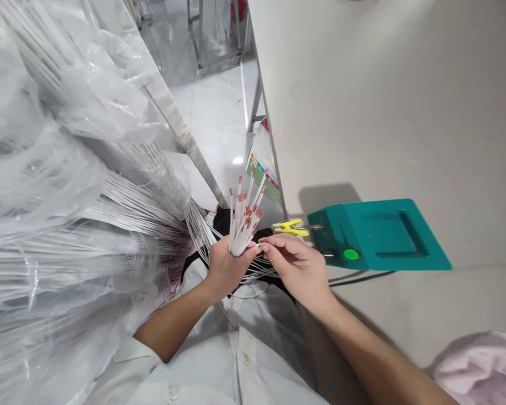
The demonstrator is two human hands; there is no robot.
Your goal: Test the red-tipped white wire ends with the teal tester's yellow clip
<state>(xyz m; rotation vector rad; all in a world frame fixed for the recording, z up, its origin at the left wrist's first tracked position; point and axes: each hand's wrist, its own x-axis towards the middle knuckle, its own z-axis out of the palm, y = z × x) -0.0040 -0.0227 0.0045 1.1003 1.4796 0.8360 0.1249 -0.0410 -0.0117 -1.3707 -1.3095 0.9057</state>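
Note:
A bundle of white wires with reddish-brown ends stands upright in my left hand, whose fingers are wrapped around it. My right hand pinches the end of a single white wire close to my left thumb. Just beyond the right hand sits a teal device with a green button. A yellow clip is attached to a metal rod on its near side. Loose lengths of wire run below my hands across my lap.
Large bunches of grey-white wires in clear plastic bags fill the left side. On the right is a pale table, with a black cable and a pink cloth. A metal rack stands on the floor ahead.

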